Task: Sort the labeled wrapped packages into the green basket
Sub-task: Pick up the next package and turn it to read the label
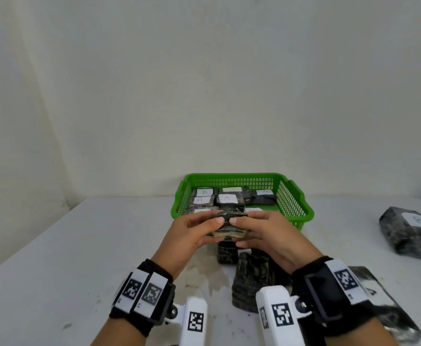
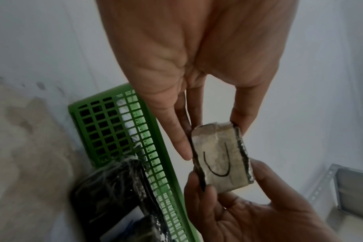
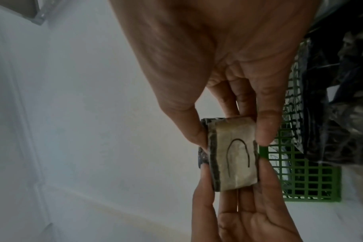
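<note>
A small package (image 1: 229,232) in dark wrap is held up between both hands just in front of the green basket (image 1: 302,216). My left hand (image 1: 212,228) pinches its left end and my right hand (image 1: 240,231) pinches its right end. In the left wrist view the package (image 2: 220,157) shows a pale label with a curved black pen stroke, like a C. The right wrist view shows the same label (image 3: 232,158). The basket holds several wrapped packages, among them one labelled B (image 1: 204,192) and one labelled A (image 1: 227,199).
More wrapped packages lie on the white table: one (image 1: 225,254) right under my hands, one (image 1: 252,283) nearer me, a large one (image 1: 409,233) at the far right, and one (image 1: 389,308) under my right wrist. A white wall stands behind the basket.
</note>
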A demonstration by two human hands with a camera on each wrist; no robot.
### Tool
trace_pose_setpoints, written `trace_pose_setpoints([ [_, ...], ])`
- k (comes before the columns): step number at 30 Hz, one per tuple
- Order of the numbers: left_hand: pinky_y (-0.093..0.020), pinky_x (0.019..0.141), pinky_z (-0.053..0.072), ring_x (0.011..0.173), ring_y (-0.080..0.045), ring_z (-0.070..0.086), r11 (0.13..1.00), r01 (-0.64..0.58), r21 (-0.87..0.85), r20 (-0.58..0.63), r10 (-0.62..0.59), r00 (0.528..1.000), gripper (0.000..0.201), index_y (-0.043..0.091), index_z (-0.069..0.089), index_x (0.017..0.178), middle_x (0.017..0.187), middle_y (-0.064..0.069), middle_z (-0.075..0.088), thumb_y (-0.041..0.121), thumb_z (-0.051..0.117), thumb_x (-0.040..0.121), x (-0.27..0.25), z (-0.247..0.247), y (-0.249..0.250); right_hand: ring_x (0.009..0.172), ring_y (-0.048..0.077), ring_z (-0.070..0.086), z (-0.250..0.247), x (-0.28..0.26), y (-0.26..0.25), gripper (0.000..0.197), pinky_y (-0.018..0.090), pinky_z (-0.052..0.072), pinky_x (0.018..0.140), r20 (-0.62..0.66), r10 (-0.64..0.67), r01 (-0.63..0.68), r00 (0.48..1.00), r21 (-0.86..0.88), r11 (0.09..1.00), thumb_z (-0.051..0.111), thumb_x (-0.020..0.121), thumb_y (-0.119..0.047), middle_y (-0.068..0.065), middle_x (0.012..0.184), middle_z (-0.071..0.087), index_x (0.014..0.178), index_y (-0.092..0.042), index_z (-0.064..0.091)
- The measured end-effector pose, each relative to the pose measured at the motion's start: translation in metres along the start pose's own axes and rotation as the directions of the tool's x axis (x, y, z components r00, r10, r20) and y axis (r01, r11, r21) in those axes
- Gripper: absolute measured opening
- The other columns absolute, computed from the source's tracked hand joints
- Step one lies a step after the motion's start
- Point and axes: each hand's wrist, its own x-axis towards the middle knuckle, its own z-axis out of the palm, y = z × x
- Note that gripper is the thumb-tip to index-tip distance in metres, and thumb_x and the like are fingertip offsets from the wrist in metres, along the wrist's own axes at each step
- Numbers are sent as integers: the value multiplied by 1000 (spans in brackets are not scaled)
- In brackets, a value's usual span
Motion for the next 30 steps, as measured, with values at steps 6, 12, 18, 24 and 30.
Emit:
trace_pose_setpoints([
  [6, -33, 82, 59, 100, -31, 72, 1000, -11, 9, 37, 10, 999, 35, -2, 71, 111, 106, -19, 74, 12, 71, 79, -8, 9, -2, 84, 32, 74, -6, -5, 8, 34, 37, 62, 74, -38, -68, 68, 997, -15, 998, 86, 80, -10, 26, 101, 78, 107, 9, 75],
  [12, -37, 83, 58, 99, -36, 71, 999, -14, 37, -36, 15, 999, 21, -3, 72, 107, 103, -24, 73, 3, 68, 87, -11, 8, -8, 84, 29, 75, -3, -11, 7, 27, 30, 64, 70, -3, -46, 46, 999, 2, 999, 80, 86, -5, 25, 103, 78, 108, 9, 74],
  [18, -35, 81, 58, 97, -34, 72, 998, -37, 49, -30, 38, 999, 22, -3, 72, 107, 102, -23, 74, 4, 69, 87, -12, 8, -7, 89, 36, 74, -7, -14, 2, 27, 30, 66, 72, 1, -49, 49, 999, 50, 998, 74, 88, 5, 33, 110, 73, 112, 16, 69],
  [24, -37, 86, 58, 101, -32, 71, 998, -19, 52, 13, 18, 1000, 24, -3, 71, 110, 106, -20, 74, 4, 66, 87, -13, 8, -8, 97, 36, 77, -5, -15, 6, 38, 39, 65, 83, 6, -63, 63, 998, -20, 998, 84, 82, -5, 29, 114, 74, 116, 9, 71],
  [30, -33, 82, 60, 94, -27, 72, 1000, -7, -13, 30, 8, 1000, 21, -2, 72, 107, 105, -22, 73, -1, 64, 87, -14, 8, -6, 87, 33, 76, -1, -12, 9, 34, 41, 64, 81, -50, -119, 115, 992, -63, 991, 86, 79, -2, 29, 106, 76, 109, 8, 72],
])
